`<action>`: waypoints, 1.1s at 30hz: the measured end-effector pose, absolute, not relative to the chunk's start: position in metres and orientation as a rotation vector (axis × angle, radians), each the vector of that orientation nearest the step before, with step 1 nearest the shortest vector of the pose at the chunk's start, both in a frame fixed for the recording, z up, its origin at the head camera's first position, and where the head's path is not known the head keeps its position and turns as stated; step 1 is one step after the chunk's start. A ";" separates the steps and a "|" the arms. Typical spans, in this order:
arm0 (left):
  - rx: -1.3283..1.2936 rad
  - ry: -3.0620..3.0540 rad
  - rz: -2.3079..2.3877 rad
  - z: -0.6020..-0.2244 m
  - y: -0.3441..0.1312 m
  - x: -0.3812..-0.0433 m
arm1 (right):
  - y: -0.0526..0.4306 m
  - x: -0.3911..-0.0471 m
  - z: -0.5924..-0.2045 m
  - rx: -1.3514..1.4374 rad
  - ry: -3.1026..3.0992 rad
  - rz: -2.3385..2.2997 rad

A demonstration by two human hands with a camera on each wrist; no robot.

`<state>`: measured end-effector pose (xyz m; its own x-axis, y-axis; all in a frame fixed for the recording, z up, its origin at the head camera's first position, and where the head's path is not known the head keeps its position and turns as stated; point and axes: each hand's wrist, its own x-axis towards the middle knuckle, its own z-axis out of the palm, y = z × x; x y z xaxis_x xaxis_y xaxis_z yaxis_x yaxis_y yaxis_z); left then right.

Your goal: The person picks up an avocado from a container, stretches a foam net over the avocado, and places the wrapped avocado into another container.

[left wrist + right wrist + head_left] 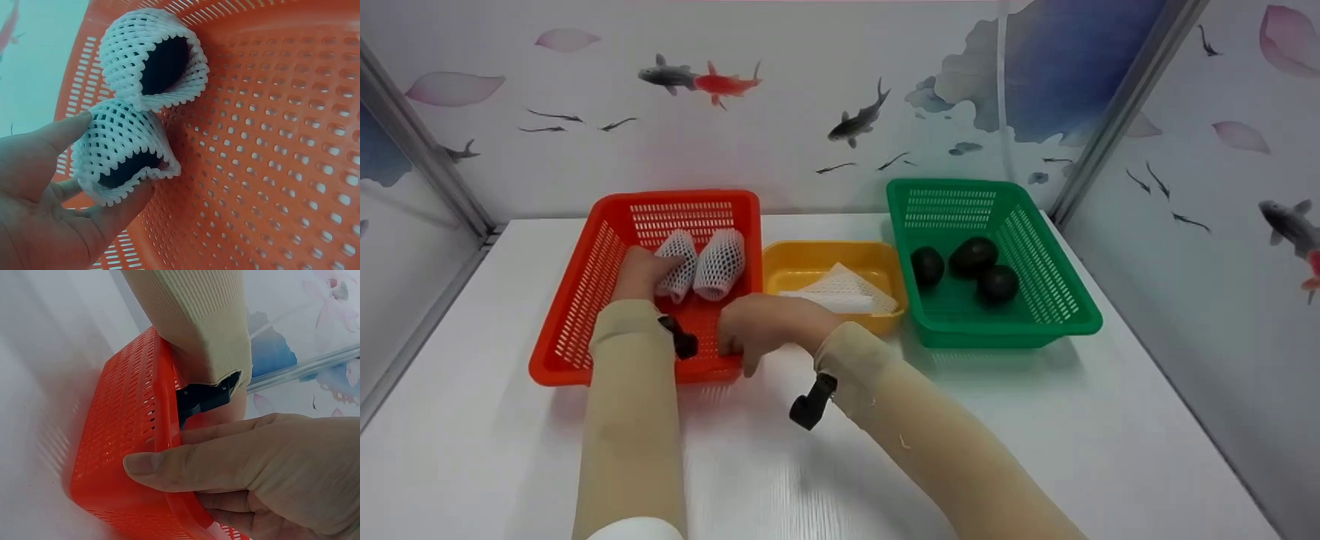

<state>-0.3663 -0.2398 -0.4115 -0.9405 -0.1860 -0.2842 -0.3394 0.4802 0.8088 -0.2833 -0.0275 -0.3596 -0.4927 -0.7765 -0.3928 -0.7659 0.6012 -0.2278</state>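
My left hand [637, 271] is inside the red basket [611, 201], its thumb and fingers gripping an avocado in a white foam net sleeve [118, 135]. The dark skin of the fruit shows at the sleeve's open end. Right beside it in the basket lies a second sleeved avocado [721, 262]. At the basket's near right corner, my right hand [772, 322] grips the rim, with the thumb [149, 464] on the outer side and the fingers inside.
A yellow bin [829, 251] with flat white foam nets [847, 289] stands between the baskets. On the right, a green basket [1005, 328] holds three bare dark avocados [975, 256]. Printed wall panels [780, 165] enclose the white table [480, 352] at the back and sides.
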 end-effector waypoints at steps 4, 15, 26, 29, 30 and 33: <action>-0.484 2.565 1.466 -0.412 -0.239 -0.367 | -0.028 -0.284 -0.360 -1.224 2.372 -0.032; -0.581 2.495 1.590 -0.413 -0.241 -0.368 | -0.027 -0.284 -0.360 -1.179 2.384 -0.060; -0.725 2.692 1.580 -0.412 -0.242 -0.369 | -0.029 -0.285 -0.361 -1.178 2.365 -0.052; -0.752 2.732 1.578 -0.406 -0.240 -0.367 | -0.029 -0.285 -0.360 -1.213 2.359 -0.031; -0.756 2.750 1.587 -0.405 -0.239 -0.368 | -0.029 -0.285 -0.360 -1.226 2.359 -0.020; -0.762 2.783 1.654 -0.401 -0.234 -0.371 | -0.028 -0.285 -0.361 -1.230 2.368 -0.012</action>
